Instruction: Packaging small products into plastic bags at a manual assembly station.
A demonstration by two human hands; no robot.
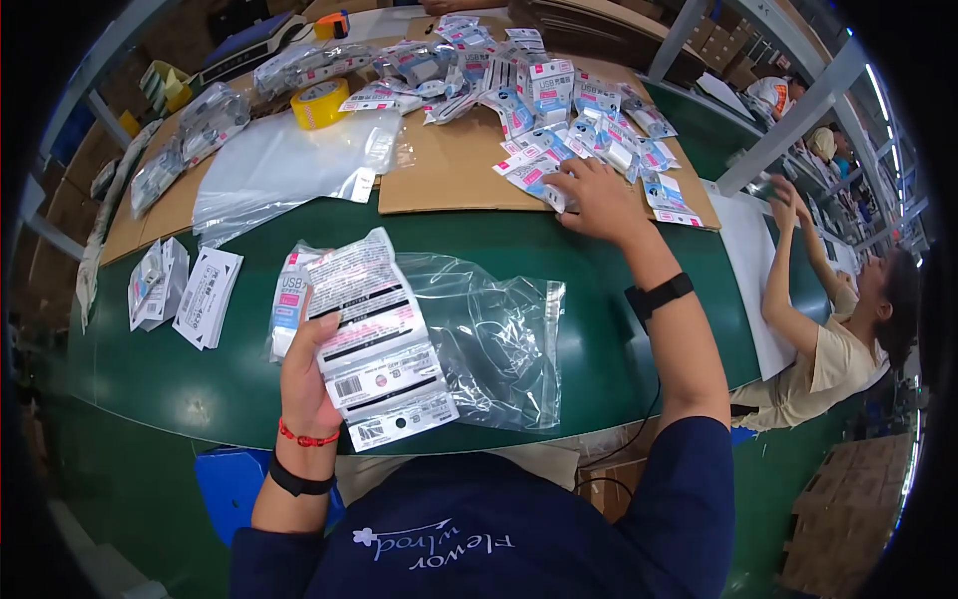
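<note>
My left hand [309,379] is closed around a stack of flat packets [377,334], thumb on top. The top packet's printed white back faces up, with a hang hole at its near end. Behind it, a packet with a pink and blue front [290,299] sticks out to the left. My right hand [611,205] reaches over the near edge of a heap of similar charger packets [552,95]. Its fingers are apart and touch a pink and blue packet [536,175]. Beside my left hand, a clear plastic bag [504,344] lies on the green table.
Brown cardboard [439,180] lies under the heap. Farther left are a yellow tape roll [319,104], clear plastic bags [289,175] and bagged packets [213,118]. White printed cards [208,298] lie at left. At right, another person [843,329] works beside a metal post [798,115].
</note>
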